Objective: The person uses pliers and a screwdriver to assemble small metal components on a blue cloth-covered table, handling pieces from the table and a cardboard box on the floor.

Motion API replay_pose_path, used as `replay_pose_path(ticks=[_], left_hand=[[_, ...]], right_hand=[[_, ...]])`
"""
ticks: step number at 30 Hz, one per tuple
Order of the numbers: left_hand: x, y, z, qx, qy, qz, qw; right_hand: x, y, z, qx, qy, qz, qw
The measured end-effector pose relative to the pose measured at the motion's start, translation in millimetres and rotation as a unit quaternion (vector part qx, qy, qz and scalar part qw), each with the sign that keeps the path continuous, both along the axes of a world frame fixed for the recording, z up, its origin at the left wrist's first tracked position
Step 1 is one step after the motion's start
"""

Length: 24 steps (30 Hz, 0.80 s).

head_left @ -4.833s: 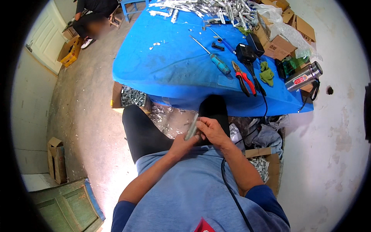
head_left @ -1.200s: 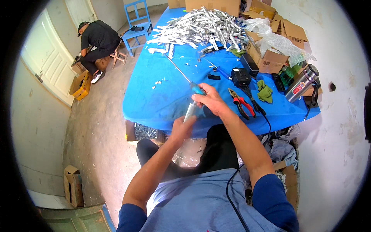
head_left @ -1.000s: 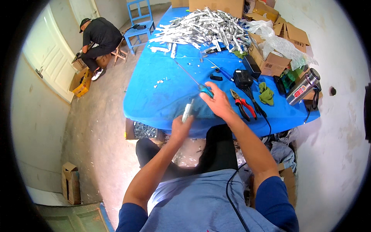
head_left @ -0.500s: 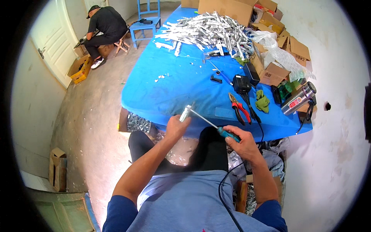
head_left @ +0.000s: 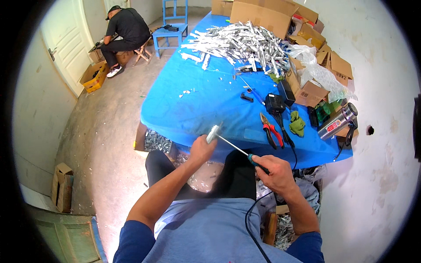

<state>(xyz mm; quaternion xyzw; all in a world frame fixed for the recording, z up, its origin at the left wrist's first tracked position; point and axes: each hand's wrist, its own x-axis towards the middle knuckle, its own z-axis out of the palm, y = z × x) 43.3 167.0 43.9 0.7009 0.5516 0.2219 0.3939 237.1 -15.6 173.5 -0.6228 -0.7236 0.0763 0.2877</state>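
My left hand [head_left: 201,148] is closed round a small white and silvery piece [head_left: 212,134], held upright at the table's near edge; its exact kind is hard to make out. In my right hand [head_left: 277,173] is a screwdriver [head_left: 233,147] with a teal and dark handle, its metal shaft slanting up to the left. The shaft's tip meets the upper part of the white piece. A large heap of similar white and silvery pieces [head_left: 239,44] lies at the far end of the blue-covered table [head_left: 175,111].
Red-handled pliers [head_left: 272,131], a black power adapter [head_left: 275,103], a green cloth [head_left: 297,124] and a steel flask [head_left: 337,121] are at the table's right. Cardboard boxes [head_left: 262,17] stand behind. Below sits a box of metal parts [head_left: 156,141]. A person [head_left: 127,33] sits at the far left.
My right hand has turned on the screwdriver and now covers more of its handle. The left hand has shifted slightly down, still holding the white piece.
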Motion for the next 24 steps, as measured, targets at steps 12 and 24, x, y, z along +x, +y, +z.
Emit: replay_pose_path(ticks=[12, 24], left_hand=[[5.5, -12.1, 11.4, 0.062, 0.024, 0.023, 0.998], [8.9, -9.1, 12.0, 0.067, 0.057, 0.024, 0.996]], right_hand=[[-7.1, 9.0, 17.2, 0.013, -0.087, 0.037, 0.995], [-0.1, 24.8, 27.2, -0.023, -0.083, 0.048, 0.995]])
